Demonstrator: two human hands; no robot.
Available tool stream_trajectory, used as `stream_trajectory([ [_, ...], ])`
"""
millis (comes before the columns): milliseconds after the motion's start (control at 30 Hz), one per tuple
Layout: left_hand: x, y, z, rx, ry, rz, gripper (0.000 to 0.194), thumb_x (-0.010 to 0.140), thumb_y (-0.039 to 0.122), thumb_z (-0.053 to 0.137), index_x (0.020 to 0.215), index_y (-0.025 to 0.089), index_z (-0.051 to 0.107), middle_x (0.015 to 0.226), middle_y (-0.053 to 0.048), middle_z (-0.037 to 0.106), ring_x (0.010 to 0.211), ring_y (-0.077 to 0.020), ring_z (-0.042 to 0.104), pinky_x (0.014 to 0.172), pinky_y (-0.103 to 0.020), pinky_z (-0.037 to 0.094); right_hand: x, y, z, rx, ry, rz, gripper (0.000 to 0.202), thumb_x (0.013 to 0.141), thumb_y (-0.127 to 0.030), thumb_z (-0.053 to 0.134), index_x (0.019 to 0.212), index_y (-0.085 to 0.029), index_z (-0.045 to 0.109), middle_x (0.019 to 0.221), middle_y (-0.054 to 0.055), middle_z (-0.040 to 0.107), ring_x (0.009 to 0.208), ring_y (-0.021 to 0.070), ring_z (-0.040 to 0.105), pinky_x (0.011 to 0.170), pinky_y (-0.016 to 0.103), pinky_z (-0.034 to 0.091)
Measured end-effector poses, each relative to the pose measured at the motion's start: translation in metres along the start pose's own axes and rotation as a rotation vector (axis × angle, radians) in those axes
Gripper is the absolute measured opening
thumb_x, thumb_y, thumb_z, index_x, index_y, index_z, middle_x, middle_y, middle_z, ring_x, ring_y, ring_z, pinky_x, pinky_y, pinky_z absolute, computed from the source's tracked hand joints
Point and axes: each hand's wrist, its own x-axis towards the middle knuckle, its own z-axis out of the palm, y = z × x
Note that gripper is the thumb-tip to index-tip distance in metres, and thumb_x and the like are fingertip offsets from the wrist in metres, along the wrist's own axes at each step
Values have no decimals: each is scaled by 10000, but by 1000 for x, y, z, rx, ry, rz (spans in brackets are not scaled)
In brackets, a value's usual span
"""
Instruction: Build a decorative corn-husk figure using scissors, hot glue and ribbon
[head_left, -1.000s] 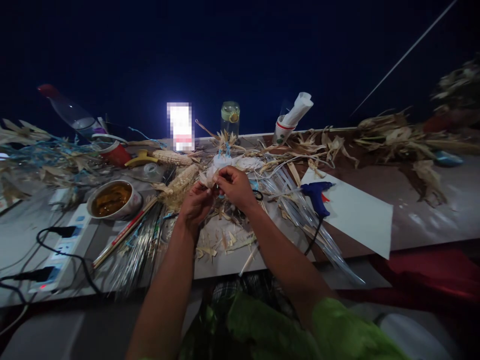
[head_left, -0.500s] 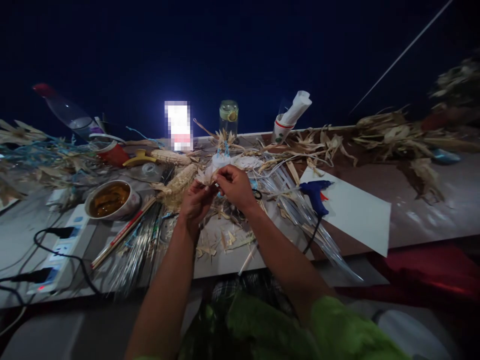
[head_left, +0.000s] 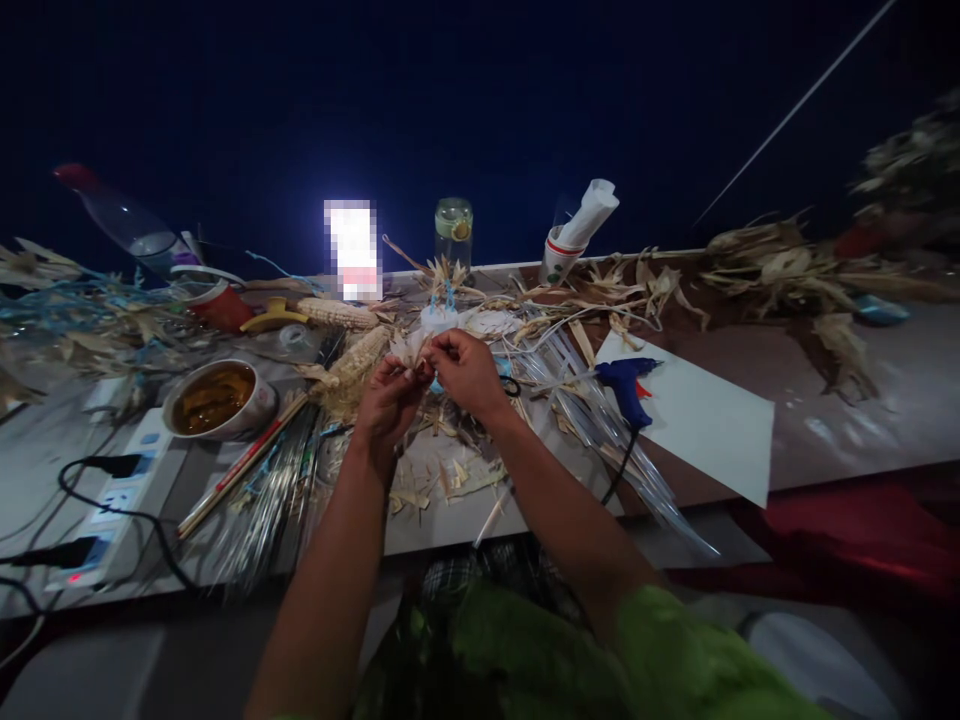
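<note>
Over the middle of the table, my left hand (head_left: pixel 391 400) is closed around the base of a pale corn husk flower (head_left: pixel 409 349), whose thin petals fan upward. My right hand (head_left: pixel 466 372) meets it from the right, thumb and forefinger pinched on the flower's edge. Just behind the hands stands a white container (head_left: pixel 439 318) with light-blue bits on it. Husk scraps (head_left: pixel 442 482) lie on the table below my wrists. A corn cob (head_left: pixel 364 358) rests left of my left hand.
To the right, a blue glue gun (head_left: pixel 628 388) lies by a white board (head_left: pixel 709 425) and clear glue sticks (head_left: pixel 585 395). At left are a bowl of brown liquid (head_left: pixel 214 398), a power strip (head_left: pixel 135 500) and thin wires (head_left: pixel 281 500). A bottle (head_left: pixel 454 235) stands behind.
The petals of the husk flower look a little more spread between my fingers. Both hands stay in nearly the same place; the whole view has shifted slightly.
</note>
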Motion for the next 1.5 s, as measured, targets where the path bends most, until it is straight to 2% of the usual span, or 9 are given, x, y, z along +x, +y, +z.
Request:
stream_trajectory([
  [167,-2,3,0,15,37,-11,272,560,110,734,750,188,556,720,18,640,655,-89,599,736,-249,472,1,1,-2,0,-65,63,187,727,-358,547,705,-175,514,461,-72,472,428,56,422,474,181,364],
  [267,-2,4,0,-1,30,-1,287,555,120,741,760,189,552,717,26,637,665,-90,601,756,-262,471,1,4,-1,-10,-67,55,235,712,-393,564,718,-158,553,506,-58,500,463,59,437,497,186,373],
  [500,-1,1,-3,-60,26,21,291,550,109,748,744,201,551,726,23,649,675,-96,604,755,-266,472,-2,5,5,-130,14,-55,159,709,-313,561,653,-165,563,598,-31,555,577,89,480,602,218,395],
  [667,0,4,-1,-59,99,59,273,542,108,750,714,194,556,705,20,644,644,-93,594,751,-282,481,-6,1,7,-209,85,-62,155,713,-297,553,626,-169,554,573,-46,518,573,84,448,610,217,375],
  [833,-2,7,1,-105,69,64,247,568,87,732,701,195,554,693,27,645,635,-77,589,775,-276,475,-3,3,7,-177,63,-80,161,735,-314,529,676,-167,563,579,-48,503,562,82,440,587,212,370],
  [933,-2,6,1,-112,39,55,266,545,90,748,697,188,554,694,19,651,630,-80,591,733,-253,478,-1,3,11,-75,33,-44,160,741,-317,519,753,-167,572,602,-43,525,557,85,464,584,215,389],
  [1033,-2,5,1,-99,47,63,295,515,92,765,701,184,556,700,17,656,627,-85,593,703,-241,480,-2,1,15,-39,22,-43,116,711,-276,544,727,-163,563,623,-32,551,565,92,493,599,224,409],
  [1267,-2,6,2,-98,41,62,294,505,118,778,685,186,556,669,22,645,630,-90,597,692,-242,474,-5,4,12,-146,92,-68,110,707,-265,533,663,-168,556,611,-29,556,589,98,494,610,225,397],
  [1500,-1,6,2,-103,64,95,298,514,109,772,691,188,546,664,26,642,639,-93,603,702,-251,474,-14,1,11,-247,101,-42,112,702,-263,519,649,-169,546,594,-42,518,573,86,438,589,213,362],
])
